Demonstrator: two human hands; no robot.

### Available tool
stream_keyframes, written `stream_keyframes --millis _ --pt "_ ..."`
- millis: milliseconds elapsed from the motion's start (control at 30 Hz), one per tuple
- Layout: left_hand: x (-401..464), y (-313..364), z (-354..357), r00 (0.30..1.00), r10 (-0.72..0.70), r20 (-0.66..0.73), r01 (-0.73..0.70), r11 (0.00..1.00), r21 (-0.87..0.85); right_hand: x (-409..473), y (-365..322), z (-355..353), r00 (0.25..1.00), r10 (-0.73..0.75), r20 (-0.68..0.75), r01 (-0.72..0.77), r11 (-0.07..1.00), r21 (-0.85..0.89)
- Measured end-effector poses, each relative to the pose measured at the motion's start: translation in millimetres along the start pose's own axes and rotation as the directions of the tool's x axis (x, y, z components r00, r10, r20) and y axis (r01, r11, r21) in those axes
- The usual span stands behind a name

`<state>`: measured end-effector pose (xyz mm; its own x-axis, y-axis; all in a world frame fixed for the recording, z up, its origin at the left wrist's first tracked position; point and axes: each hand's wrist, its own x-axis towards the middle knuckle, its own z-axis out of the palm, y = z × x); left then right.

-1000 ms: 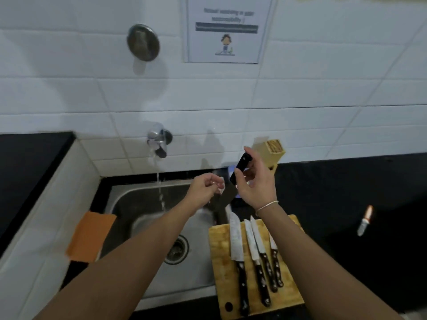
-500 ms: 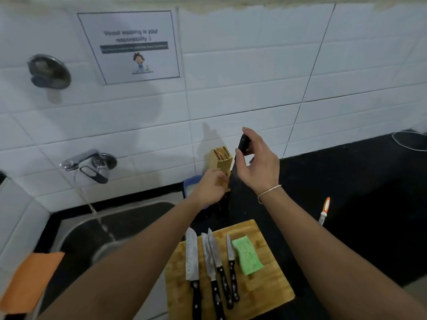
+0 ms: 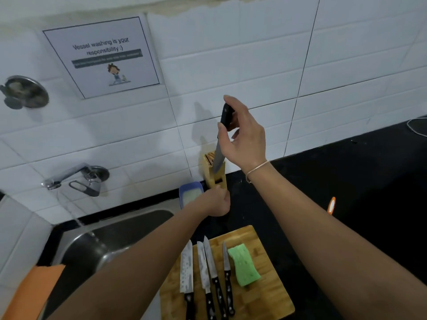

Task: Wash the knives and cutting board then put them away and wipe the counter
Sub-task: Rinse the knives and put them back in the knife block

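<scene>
Above knife block point(image 3: 213, 168), held knife point(image 3: 219, 153)

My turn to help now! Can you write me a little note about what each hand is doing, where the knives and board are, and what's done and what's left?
Right hand: grips a knife by its handle, point down at the knife block.
Left hand: holds the block's base.
Four knives and a green sponge lie on the cutting board beside the sink.
Tap is running.
Done: nothing is in the block yet.
Left: slot this knife, put away the others and the board, wipe the counter.
</scene>
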<state>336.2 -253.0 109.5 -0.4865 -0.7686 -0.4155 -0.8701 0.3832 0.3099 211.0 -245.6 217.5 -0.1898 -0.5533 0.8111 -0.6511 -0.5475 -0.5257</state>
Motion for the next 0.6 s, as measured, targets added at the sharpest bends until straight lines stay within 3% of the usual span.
stream_keyframes --millis 267,600 --pt "8 2 -1 0.992 0.059 -0.111 -0.049 0.995 0.085 9 -10 0 0.999 -0.040 -0.014 0.041 0.999 0.017" --pt "11 -8 -8 0.973 0.014 -0.232 0.012 0.994 0.107 18 -20 1 0.998 -0.056 -0.029 0.057 0.998 0.032"
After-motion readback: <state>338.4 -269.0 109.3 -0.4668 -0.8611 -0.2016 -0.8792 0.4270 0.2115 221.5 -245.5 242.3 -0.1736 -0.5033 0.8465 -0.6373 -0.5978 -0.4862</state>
